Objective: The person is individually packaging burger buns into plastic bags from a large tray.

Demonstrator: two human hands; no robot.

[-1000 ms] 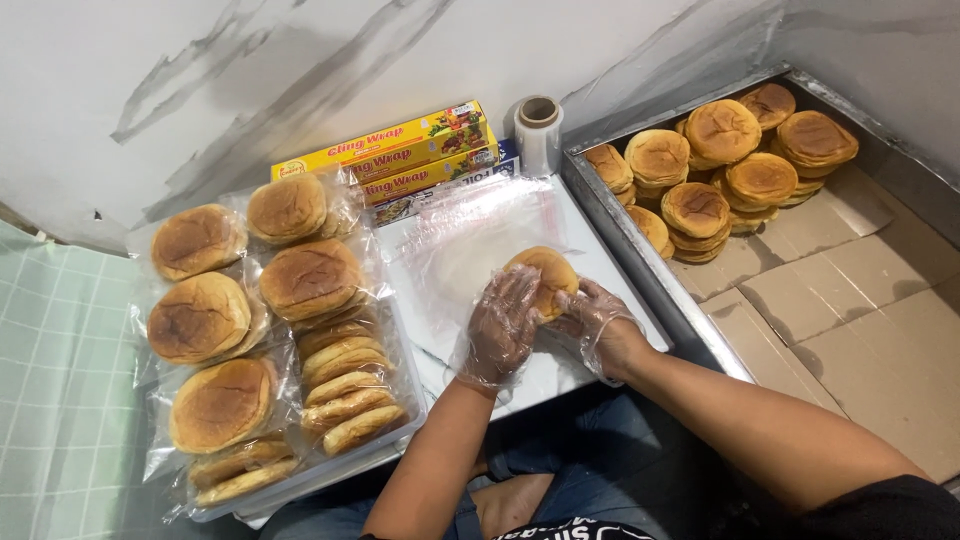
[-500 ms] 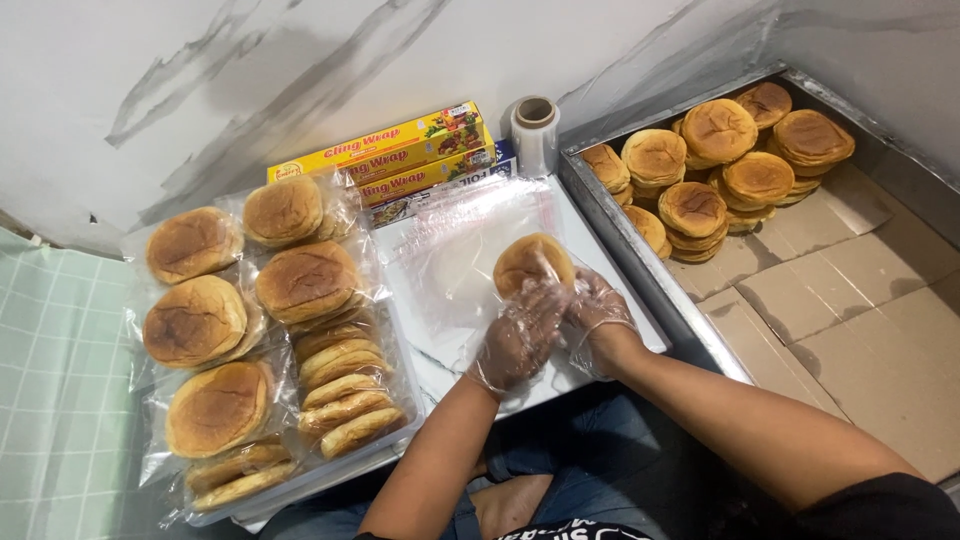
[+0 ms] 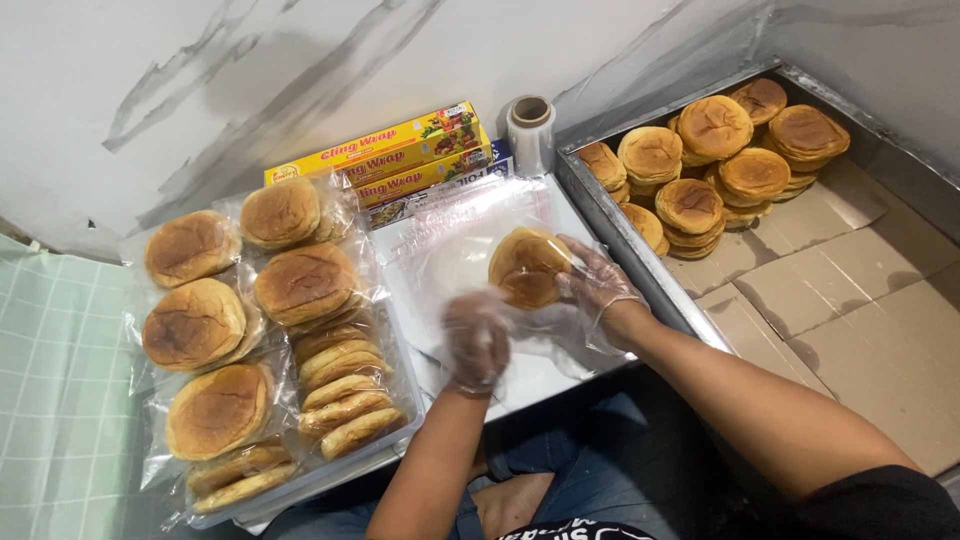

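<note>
Both my hands wear thin clear gloves. My right hand (image 3: 600, 290) grips a small stack of round brown buns (image 3: 525, 262), lifted and tilted over a sheet of clear cling film (image 3: 450, 250) spread on a pale flat tray (image 3: 530, 378). My left hand (image 3: 475, 340), blurred by motion, is just below and left of the buns with its fingers bunched on the film, which stretches between the two hands.
Several film-wrapped bun stacks (image 3: 300, 285) lie on the tray's left part. Long yellow and red boxes (image 3: 400, 160) and a film roll (image 3: 531, 130) stand by the wall. A metal bin (image 3: 620, 240) at right holds unwrapped buns (image 3: 690, 200) on cardboard (image 3: 830, 290). Green tiles (image 3: 50, 380) lie at left.
The bun stack has been lifted and tipped up off the film. My left hand has dropped back toward me, pulling film with it; my right hand has closed around the buns.
</note>
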